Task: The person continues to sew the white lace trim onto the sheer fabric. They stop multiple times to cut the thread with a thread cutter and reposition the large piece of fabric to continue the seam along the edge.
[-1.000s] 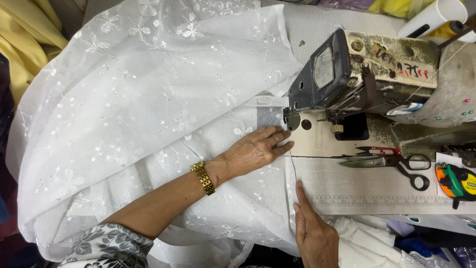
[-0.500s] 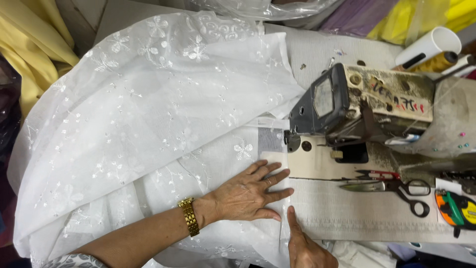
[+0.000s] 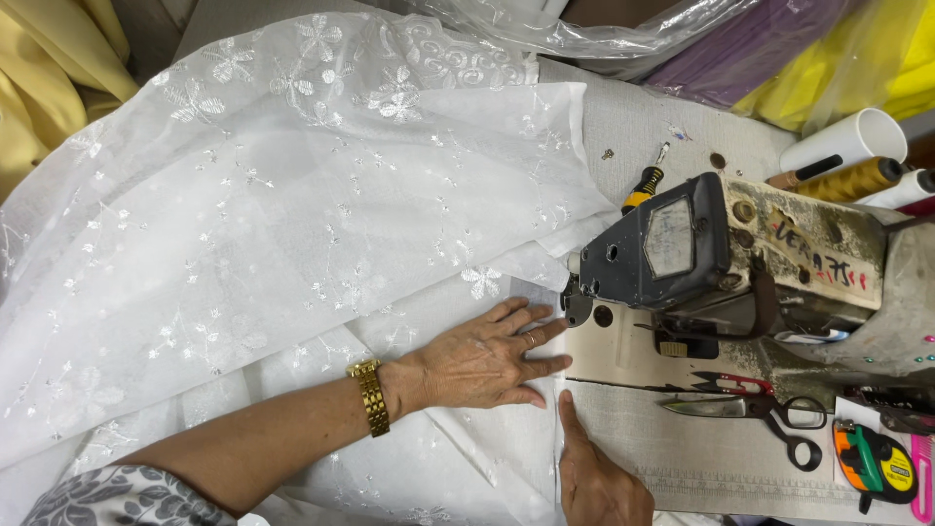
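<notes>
The left hand (image 3: 482,356) lies spread flat on the white embroidered fabric (image 3: 292,224), just before the sewing machine (image 3: 682,258) foot on the desk (image 3: 633,127). The right hand (image 3: 594,477) presses the edge with one extended finger — keep that edge straight and taut, fingertips clear of the needle.

Sewing workshop — industrial sewing machine (image 3: 721,268), fabric heaps (image 3: 292,224), scissors (image 3: 755,414).

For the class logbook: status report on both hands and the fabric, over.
Left hand flat on sheer white embroidered fabric, fingers by grey sewing machine head. Right hand pressing fabric edge, no grip closed. Black-handled scissors lie apart, right.
</notes>
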